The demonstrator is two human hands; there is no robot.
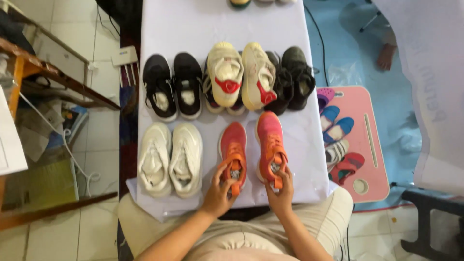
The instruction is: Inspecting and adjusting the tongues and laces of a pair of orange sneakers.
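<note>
A room in a home, informally set up: a white-covered table (193, 29) lined with pairs of shoes, tiled floor (101, 130) at left with a wooden bench (43, 63), a pink folding lap desk (367, 145) at right.

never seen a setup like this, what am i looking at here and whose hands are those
This is a single picture from a camera worn on a person's head, looking straight down, so the two bare hands belong to the wearer, who seems to be seated at a table covered with a white cloth. The left hand grips the heel of one orange-red sneaker, and the right hand grips the heel of its partner. Beside them lies a pair of white sneakers. Behind are black sneakers, cream sneakers with red heel marks and dark sneakers. A pink tray with small shoes sits off to the right.
</note>
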